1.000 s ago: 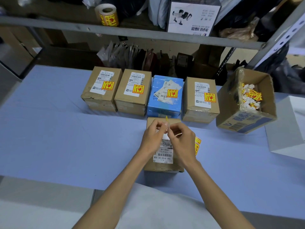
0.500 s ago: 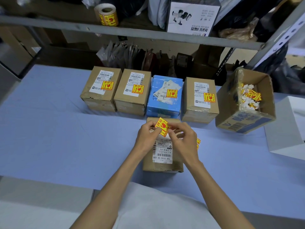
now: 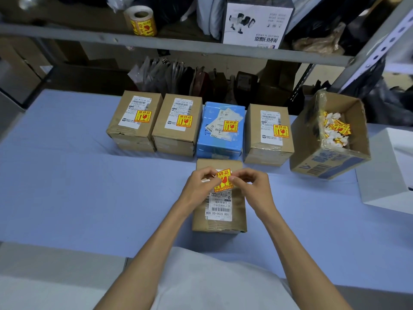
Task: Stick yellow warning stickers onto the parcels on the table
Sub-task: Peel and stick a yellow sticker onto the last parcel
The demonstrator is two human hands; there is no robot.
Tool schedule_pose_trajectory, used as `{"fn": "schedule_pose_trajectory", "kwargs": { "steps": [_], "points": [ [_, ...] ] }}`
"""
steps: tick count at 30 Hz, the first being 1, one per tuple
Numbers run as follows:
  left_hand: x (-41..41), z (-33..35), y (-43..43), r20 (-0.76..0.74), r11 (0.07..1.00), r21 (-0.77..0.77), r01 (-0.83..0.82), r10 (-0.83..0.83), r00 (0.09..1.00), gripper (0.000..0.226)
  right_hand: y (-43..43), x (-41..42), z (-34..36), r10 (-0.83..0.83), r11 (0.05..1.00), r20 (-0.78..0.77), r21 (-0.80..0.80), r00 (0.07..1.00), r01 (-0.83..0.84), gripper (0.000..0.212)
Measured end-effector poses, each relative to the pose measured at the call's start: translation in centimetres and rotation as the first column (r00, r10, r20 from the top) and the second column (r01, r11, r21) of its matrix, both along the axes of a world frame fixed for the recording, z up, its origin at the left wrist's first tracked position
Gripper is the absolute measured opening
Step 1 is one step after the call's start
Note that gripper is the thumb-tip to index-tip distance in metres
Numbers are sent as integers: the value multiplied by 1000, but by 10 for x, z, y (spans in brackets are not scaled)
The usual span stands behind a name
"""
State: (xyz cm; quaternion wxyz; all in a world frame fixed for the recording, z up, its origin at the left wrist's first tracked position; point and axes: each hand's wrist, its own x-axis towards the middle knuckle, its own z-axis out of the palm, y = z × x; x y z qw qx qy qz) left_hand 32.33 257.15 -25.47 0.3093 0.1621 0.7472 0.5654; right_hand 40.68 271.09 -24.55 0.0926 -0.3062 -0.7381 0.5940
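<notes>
A brown parcel [image 3: 220, 222] with a white shipping label lies nearest me on the blue table [image 3: 67, 186]. Over its far end I hold a yellow warning sticker [image 3: 223, 179] face up. My left hand [image 3: 201, 186] pinches the sticker's left edge and my right hand [image 3: 252, 186] pinches its right edge. Behind stands a row of parcels: two brown ones [image 3: 134, 121] [image 3: 176, 126], a blue one [image 3: 221, 130] and another brown one [image 3: 268, 135]. Each of these carries a yellow sticker.
An open cardboard box [image 3: 330, 157] with crumpled sticker backings stands tilted at the right. A white box [image 3: 388, 171] sits at the far right edge. A roll of yellow stickers [image 3: 140, 21] stands on the metal shelf above.
The sticker was edge-on between my fingers a second ago. It has turned face up and come down closer over the near parcel's far end, both hands still on it.
</notes>
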Motion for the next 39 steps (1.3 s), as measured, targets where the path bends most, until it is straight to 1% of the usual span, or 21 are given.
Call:
{"fn": "schedule_pose_trajectory", "kwargs": {
  "steps": [3, 6, 8, 11, 14, 19, 22, 26, 31, 33, 36, 39],
  "points": [
    [0, -2, 0, 45, 1000, -13, -8, 8, 999, 9, 0, 1, -1, -6, 1000, 7, -16, 1000, 6, 3],
    [-2, -6, 0, 84, 988, -64, -140, 145, 986, 13, 2, 3, 0, -82, 995, 0, -65, 997, 81, 4],
    [-5, -8, -2, 61, 977, -70, -201, 205, 977, 10, 5, 5, 0, -118, 989, 6, -90, 993, 118, 6],
    [-5, -9, -2, 59, 984, -66, -165, 169, 984, 4, 6, 8, -1, -133, 984, 11, -116, 991, 133, 4],
    [1, -8, 2, 51, 989, -86, -118, 123, 991, 5, 4, 8, -1, -134, 981, 31, -135, 990, 137, 5],
    [5, -10, 4, 51, 978, -130, -163, 170, 984, 5, 5, 12, -1, -111, 982, 43, -146, 993, 116, 4],
    [11, -10, 3, 80, 978, -143, -153, 166, 983, 5, 5, 17, -3, -102, 982, 68, -154, 992, 112, 4],
    [19, -10, 2, 81, 974, -148, -174, 187, 979, 7, 4, 24, -5, -103, 981, 65, -161, 993, 113, 8],
    [27, -6, 5, 33, 955, -227, -193, 206, 978, 19, 1, 29, -9, -125, 986, 63, -106, 990, 132, 7],
    [29, -5, 6, 17, 955, -227, -190, 199, 980, 20, 0, 31, -12, -133, 988, 70, -67, 989, 138, 13],
    [30, -5, 5, -13, 947, -257, -193, 196, 980, 19, 0, 33, -14, -140, 988, 82, -55, 987, 144, 30],
    [31, -7, 5, -35, 944, -263, -199, 197, 980, 19, -1, 33, -17, -144, 988, 84, -38, 986, 147, 29]
  ]
}}
